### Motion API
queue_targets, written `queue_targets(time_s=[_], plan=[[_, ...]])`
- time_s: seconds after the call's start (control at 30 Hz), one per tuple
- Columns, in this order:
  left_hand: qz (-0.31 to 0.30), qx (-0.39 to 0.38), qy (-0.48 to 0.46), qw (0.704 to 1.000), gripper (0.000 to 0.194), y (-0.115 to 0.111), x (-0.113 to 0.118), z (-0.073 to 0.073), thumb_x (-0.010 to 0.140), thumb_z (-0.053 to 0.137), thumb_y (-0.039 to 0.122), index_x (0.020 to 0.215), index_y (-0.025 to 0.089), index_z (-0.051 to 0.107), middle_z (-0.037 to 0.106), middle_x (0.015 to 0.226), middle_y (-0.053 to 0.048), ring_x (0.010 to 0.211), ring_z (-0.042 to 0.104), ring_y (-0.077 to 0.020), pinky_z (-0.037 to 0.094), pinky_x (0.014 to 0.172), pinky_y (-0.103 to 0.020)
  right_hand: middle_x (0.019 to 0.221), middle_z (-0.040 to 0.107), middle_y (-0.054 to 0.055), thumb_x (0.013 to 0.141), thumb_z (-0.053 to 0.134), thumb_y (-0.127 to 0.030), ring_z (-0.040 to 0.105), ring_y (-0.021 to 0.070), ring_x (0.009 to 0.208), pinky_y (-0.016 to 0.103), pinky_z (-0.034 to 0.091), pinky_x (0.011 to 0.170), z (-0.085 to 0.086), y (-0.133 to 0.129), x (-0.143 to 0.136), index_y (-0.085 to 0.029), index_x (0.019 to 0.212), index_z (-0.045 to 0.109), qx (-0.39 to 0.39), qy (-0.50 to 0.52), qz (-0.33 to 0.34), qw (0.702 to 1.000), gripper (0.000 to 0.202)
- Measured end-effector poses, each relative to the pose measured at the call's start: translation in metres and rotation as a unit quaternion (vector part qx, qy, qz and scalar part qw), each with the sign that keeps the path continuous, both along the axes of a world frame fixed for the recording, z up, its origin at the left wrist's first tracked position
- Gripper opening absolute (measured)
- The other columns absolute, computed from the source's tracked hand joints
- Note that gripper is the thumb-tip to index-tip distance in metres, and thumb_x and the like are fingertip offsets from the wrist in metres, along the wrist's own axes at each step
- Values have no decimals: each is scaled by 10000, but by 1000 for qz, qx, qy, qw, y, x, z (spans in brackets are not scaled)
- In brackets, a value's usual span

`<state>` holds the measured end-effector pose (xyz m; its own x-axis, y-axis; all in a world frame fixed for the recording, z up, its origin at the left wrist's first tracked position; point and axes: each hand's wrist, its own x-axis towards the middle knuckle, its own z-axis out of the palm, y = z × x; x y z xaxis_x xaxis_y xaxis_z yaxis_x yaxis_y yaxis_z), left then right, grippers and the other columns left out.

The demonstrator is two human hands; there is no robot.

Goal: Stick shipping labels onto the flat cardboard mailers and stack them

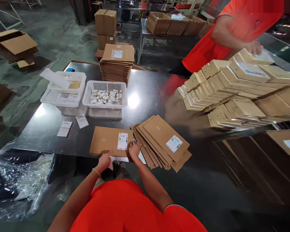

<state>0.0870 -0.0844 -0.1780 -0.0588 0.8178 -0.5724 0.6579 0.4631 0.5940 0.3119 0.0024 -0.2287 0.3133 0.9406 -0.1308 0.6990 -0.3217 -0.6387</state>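
Observation:
A short stack of flat brown cardboard pieces point(106, 138) lies at the table's front edge, its top one bearing a white label point(122, 141). My left hand point(104, 161) is closed at the stack's front edge, with a small white paper point(111, 163) held in it. At the stack's right end rests my right hand point(134, 150), fingers curled at the edge; whether it grips anything is hidden. Right beside it, a fanned pile of labelled cardboard point(163, 135) overlaps a white sheet. Further left lie a stack of white labels point(65, 129) and one loose label point(82, 121).
White baskets point(104, 106) point(62, 100) and a tall cardboard stack point(117, 69) stand behind on the metal table point(145, 93). Many small boxes point(246, 109) fill the right side, where a person in red point(227, 35) reaches over them. Plastic wrap point(26, 180) lies lower left.

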Motion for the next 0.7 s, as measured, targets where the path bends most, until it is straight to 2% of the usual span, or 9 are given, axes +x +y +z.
queue_targets(time_s=[0.07,0.2,0.3,0.4,0.47,0.57,0.63,0.67,0.7], plan=[[-28,-21,51,998,666,8,3,5,878,625,123,1542,86,620,796,1141,-255,1221,718,-394,498,1079,-455,1040,684,182,868,564,-180,616,345,1121,478,481,1040,1,-8,-7,-177,907,698,6,5,-8,1000,140],[-68,-24,68,995,649,13,-3,13,904,603,107,1552,95,610,771,1251,-290,1267,696,-420,471,1126,-516,1073,685,153,805,599,-207,617,317,1112,436,496,1007,9,-9,-31,-198,955,647,40,36,-37,998,158],[-87,-9,47,995,669,12,-10,19,904,615,121,1573,119,591,765,1347,-236,1325,673,-372,462,1175,-479,978,705,99,779,578,-249,657,277,984,370,522,885,22,1,-27,-213,998,605,53,125,-60,989,223],[-74,53,-113,989,614,6,-17,20,909,668,247,1518,174,655,759,1419,-129,1375,648,-309,461,1213,-416,901,711,48,785,565,-339,665,243,884,333,522,820,39,6,26,-227,1011,578,103,203,-130,965,252],[-49,84,-240,966,525,0,-20,18,895,717,410,1349,153,775,780,1376,-136,1345,665,-328,466,1215,-430,901,711,48,796,580,-393,669,246,891,343,528,832,51,3,87,-222,1037,579,145,208,-222,941,295],[-25,73,-315,946,566,-7,-16,18,825,777,599,1137,131,837,819,1224,-166,1188,722,-342,529,1117,-439,983,714,121,794,638,-395,681,315,995,434,535,887,72,-13,175,-193,1058,619,145,155,-354,911,333],[-18,58,-338,939,635,-7,-9,24,754,848,596,1178,125,804,817,1167,-151,1064,734,-307,570,1003,-410,1105,707,210,795,677,-381,647,390,1147,528,511,957,85,-25,201,-175,1052,663,124,78,-389,910,329],[-15,58,-348,936,661,-5,-5,29,720,882,564,1202,123,785,812,1150,-139,1010,730,-283,576,953,-388,1178,690,255,801,688,-382,610,423,1224,569,493,983,90,-32,198,-165,1057,684,113,59,-366,922,336],[-14,64,-355,932,672,-2,0,34,694,906,526,1214,124,769,808,1134,-128,969,723,-261,575,914,-368,1242,671,285,802,702,-394,574,443,1278,597,482,994,93,-38,186,-157,1064,704,101,65,-314,942,353]])
